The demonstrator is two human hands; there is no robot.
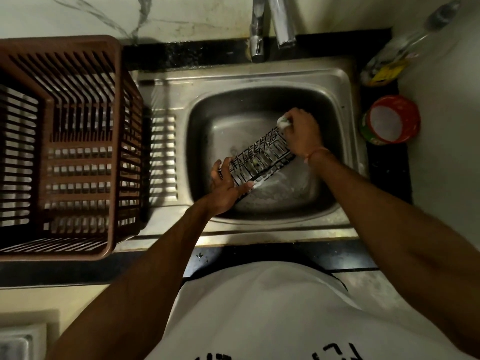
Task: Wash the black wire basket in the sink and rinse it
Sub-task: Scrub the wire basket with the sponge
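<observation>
Left hand (224,187) grip holds black wire basket (259,158) over sink (335,81); right hand (302,132) grip pinches soapy scrubber (283,122). Labels unreadable.

a brown slatted plastic crate (65,141) sits on the drainboard at the left. a red round tub (391,120) with a white inside stands on the dark counter (388,175), a clear bottle (405,48) behind it.

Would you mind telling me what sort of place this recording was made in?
Most likely a home kitchen washing-up corner: a stainless steel sink set in a dark counter, a chrome tap above it, and a brown slatted plastic dish basket beside the basin.
</observation>
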